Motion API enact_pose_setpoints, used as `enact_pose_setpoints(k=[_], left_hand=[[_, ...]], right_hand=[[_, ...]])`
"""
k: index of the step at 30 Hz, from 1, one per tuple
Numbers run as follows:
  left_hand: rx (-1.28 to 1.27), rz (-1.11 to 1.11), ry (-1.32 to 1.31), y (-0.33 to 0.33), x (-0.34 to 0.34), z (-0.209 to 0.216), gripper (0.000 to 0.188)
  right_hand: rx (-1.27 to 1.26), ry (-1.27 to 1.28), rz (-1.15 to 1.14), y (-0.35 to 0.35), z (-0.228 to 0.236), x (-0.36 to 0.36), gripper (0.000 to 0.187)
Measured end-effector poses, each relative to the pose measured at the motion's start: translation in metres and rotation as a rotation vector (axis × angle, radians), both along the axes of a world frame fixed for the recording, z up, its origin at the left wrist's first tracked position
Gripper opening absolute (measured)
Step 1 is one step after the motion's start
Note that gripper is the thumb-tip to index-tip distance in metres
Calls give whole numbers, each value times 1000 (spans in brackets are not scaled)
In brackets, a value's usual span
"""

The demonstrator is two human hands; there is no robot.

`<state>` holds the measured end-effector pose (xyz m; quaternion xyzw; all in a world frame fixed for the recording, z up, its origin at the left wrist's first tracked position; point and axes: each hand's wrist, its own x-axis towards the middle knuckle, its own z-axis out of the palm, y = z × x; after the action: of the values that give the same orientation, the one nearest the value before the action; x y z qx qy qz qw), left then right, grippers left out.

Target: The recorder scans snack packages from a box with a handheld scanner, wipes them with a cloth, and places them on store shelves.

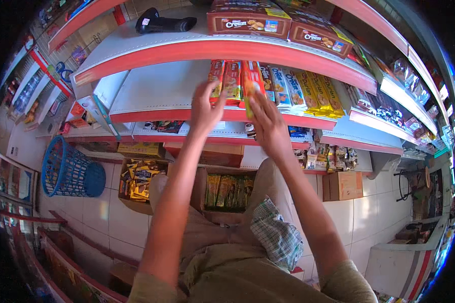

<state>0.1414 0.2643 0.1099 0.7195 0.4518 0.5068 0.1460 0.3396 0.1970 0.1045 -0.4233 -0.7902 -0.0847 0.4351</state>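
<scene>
Both hands reach to the middle shelf (159, 93), where long biscuit packs lie side by side. My right hand (269, 121) is closed on a red biscuit pack (251, 76), its fingers over the near part. Just left of it lie two more red packs (233, 78). My left hand (206, 108) is beside them at the shelf's front edge, thumb and fingers apart, slightly blurred; whether it touches a pack I cannot tell. To the right of my right hand are blue-and-white packs (282, 86) and yellow packs (316, 91), in rows pointing away from me.
Above, a shelf with a red edge (217, 50) carries brown biscuit cartons (247, 24) and a black object (164, 22). Between my legs stands a carton of green packets (227, 192); left of it, a box of yellow packets (139, 179) and a blue basket (73, 169).
</scene>
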Motion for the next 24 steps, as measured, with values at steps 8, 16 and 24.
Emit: enact_pose_setpoints(k=[8,16,24], left_hand=[[-187,249,412,44,3,-45,75],[13,398,368,30,-5,-44,73],[-614,232,-96,-182,-102,-194,33]], right_hand=[[-198,-366,-265,85,-29,4,40],[12,-223,-146,18,-13,-1,43],[-1251,-207,56,-221,-19,69,57]])
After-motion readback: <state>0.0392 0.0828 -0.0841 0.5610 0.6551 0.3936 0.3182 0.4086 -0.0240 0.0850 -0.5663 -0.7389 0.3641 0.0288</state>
